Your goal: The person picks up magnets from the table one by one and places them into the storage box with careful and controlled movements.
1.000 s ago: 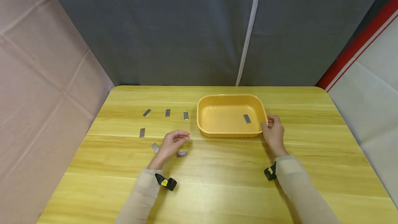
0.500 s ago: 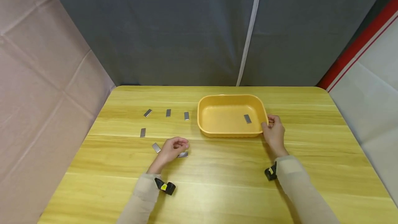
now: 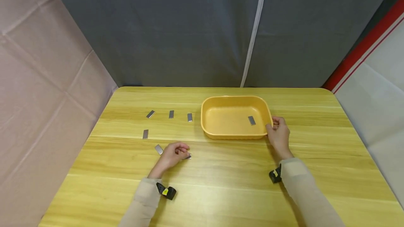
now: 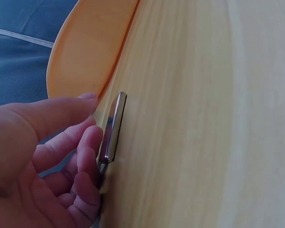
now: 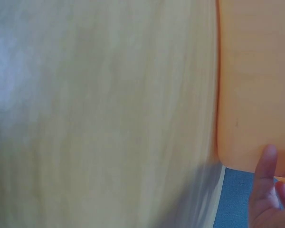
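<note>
My left hand (image 3: 172,155) hovers low over the table with fingers loosely bent, right by a small flat silvery metal bar (image 3: 189,156). In the left wrist view the bar (image 4: 115,128) lies on the wood next to the fingertips; whether they touch it I cannot tell. Thumb and fingers are apart there. My right hand (image 3: 279,136) holds the near right corner of a yellow plastic basin (image 3: 233,137). Its thumb presses the outer wall in the right wrist view, with the other fingers mostly hidden. One metal bar (image 3: 251,120) lies inside the basin.
Several more bars lie left of the basin: one near the left hand (image 3: 159,149), another farther left (image 3: 145,134), and a back row including a bar (image 3: 189,117) close to the basin. A grey curtain (image 3: 176,31) hangs behind the wooden table (image 3: 227,185).
The left hand has come down and nearer to me, from above the table to the bar, and now covers part of it. The right hand and the basin stay where they were.
</note>
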A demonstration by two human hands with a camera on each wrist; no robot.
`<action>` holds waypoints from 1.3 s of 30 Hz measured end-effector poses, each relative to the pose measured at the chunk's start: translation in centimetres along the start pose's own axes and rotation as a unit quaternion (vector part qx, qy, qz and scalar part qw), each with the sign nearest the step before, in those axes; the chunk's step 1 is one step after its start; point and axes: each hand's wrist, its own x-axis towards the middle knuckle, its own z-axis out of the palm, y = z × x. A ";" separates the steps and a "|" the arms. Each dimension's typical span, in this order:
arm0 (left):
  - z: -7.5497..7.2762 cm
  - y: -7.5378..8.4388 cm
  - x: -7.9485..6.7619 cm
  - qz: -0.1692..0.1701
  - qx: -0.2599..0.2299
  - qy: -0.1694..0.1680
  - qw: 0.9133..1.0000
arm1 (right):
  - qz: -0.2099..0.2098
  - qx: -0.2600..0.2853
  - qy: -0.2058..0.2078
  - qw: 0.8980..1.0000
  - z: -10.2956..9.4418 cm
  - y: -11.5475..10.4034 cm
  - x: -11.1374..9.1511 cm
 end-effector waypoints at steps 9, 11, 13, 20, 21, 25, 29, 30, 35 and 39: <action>-0.2 -0.2 -0.2 -0.007 0.027 0.000 1.000 | 0.006 -0.002 -0.006 1.000 0.0 0.1 -0.3; -0.2 -0.3 -0.2 -0.007 0.030 -0.003 1.000 | 0.007 -0.004 -0.005 1.000 0.0 0.2 -0.3; -0.2 -0.3 -0.2 -0.007 0.035 -0.002 0.999 | 0.008 -0.002 -0.004 1.000 0.0 0.3 -0.3; -0.3 -0.2 -0.3 -0.003 0.038 -0.004 0.999 | 0.004 0.002 -0.005 1.000 -0.1 0.2 -0.3; -0.3 -0.2 -0.3 -0.002 0.039 -0.004 0.999 | 0.004 0.002 -0.006 1.000 -0.1 0.2 -0.4; -0.4 -0.2 -0.3 -0.002 0.041 -0.006 0.999 | 0.000 0.001 -0.007 1.000 -0.2 0.0 -0.5; -0.5 -0.2 -0.5 -0.002 0.036 -0.005 0.999 | 0.002 0.000 -0.007 1.000 -0.1 0.0 -0.4; -0.5 -0.2 -0.5 -0.004 0.034 -0.003 0.999 | 0.002 -0.001 -0.006 1.000 -0.1 0.0 -0.4; -0.5 -0.4 -0.5 -0.005 0.030 0.002 1.000 | -0.005 0.000 -0.002 1.000 -0.1 0.0 -0.3; -0.3 -0.7 -0.5 0.009 0.036 0.007 0.999 | -0.006 -0.004 -0.002 1.000 0.0 0.0 -0.2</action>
